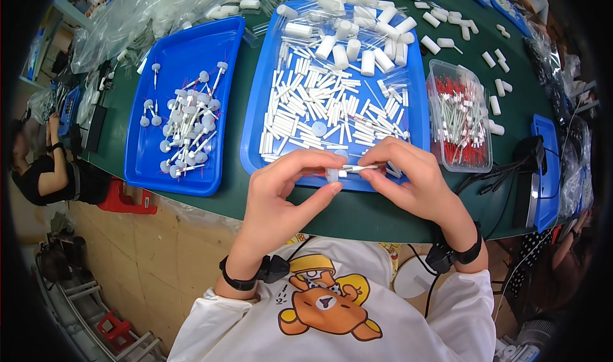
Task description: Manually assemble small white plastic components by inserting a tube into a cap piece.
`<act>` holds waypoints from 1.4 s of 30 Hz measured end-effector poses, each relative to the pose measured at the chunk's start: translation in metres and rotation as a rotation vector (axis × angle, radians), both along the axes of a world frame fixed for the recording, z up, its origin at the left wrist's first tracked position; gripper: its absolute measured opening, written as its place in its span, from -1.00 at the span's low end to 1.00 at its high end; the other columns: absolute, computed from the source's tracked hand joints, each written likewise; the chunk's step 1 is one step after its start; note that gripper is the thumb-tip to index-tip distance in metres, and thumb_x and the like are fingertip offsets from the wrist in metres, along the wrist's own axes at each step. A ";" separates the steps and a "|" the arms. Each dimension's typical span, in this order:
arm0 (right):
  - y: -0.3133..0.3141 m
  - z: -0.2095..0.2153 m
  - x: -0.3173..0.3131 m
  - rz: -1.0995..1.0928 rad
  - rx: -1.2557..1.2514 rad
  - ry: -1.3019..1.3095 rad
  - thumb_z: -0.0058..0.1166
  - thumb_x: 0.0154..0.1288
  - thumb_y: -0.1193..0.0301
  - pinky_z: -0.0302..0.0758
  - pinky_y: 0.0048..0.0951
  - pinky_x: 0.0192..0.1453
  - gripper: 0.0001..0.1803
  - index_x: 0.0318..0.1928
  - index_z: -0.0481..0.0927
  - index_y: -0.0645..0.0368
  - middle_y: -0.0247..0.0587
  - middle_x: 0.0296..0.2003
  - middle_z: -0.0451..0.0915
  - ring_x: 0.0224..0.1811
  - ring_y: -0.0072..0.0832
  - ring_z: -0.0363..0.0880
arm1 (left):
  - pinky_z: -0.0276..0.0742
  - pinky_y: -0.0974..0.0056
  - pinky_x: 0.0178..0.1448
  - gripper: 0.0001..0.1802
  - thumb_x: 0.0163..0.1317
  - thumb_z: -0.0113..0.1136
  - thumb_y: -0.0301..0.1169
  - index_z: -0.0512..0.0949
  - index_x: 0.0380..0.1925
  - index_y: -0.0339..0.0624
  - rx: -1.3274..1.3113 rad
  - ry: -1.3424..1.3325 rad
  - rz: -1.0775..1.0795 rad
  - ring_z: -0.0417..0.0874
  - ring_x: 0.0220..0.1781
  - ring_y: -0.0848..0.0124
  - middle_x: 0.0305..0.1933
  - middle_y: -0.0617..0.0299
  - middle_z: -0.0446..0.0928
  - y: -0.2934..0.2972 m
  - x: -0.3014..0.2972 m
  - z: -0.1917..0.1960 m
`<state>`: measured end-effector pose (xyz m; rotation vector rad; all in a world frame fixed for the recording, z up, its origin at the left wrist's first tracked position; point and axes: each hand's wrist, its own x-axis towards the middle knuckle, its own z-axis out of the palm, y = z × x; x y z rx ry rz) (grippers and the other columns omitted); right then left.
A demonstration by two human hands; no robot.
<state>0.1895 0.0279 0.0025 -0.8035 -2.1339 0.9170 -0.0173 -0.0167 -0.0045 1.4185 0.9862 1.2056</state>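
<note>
In front of my chest, my left hand [287, 182] pinches a small translucent plastic cap [332, 174] between thumb and fingertips, with a thin red wire at its side. Facing it, my right hand [408, 175] closes its fingertips on a slim white stick [359, 168], whose tip meets the cap. Both hands hover over the front edge of a large blue tray [252, 146]. Loose short white tubes [319, 97] and thicker white cylinders [340, 56] fill that tray. How far the stick sits inside the cap cannot be made out.
On the left, a blue tray [185, 39] carries several capped sticks [191, 122]. To the right, a clear plastic box [469, 164] holds red-and-white wired pieces. More white cylinders lie on the green table [511, 129]. Black cables [495, 177] run near my right arm. People sit at both sides.
</note>
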 end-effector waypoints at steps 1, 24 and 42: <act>0.000 0.000 -0.001 -0.004 0.011 0.007 0.13 0.13 0.61 0.45 -0.52 -0.38 -0.86 -0.27 0.53 0.26 -0.23 -0.41 0.51 -0.45 -0.48 0.51 | 0.50 0.28 0.12 -0.68 0.01 0.22 -0.75 0.51 -0.17 -0.41 -0.003 0.002 0.000 0.57 0.03 0.27 -0.09 -0.03 0.56 0.000 0.001 0.000; 0.003 -0.003 0.002 0.092 0.212 0.092 0.23 0.03 0.59 0.50 -0.46 -0.43 -0.80 -0.26 0.63 0.27 -0.18 -0.44 0.64 -0.46 -0.37 0.63 | 0.57 0.43 -0.08 -0.72 0.06 0.32 -0.56 0.58 -0.18 -0.37 -0.147 -0.017 0.015 0.66 -0.22 0.49 -0.20 0.16 0.63 -0.008 0.004 0.004; 0.006 -0.008 -0.001 -0.259 -0.082 0.333 -0.04 0.26 0.62 0.46 -0.50 -0.16 -0.55 0.17 0.28 0.32 -0.12 -0.22 0.51 -0.29 -0.51 0.51 | 0.42 0.41 -0.14 -0.78 0.03 0.27 -0.57 0.59 -0.26 -0.26 0.140 0.581 0.713 0.54 -0.27 0.50 -0.32 0.21 0.58 -0.013 -0.072 0.022</act>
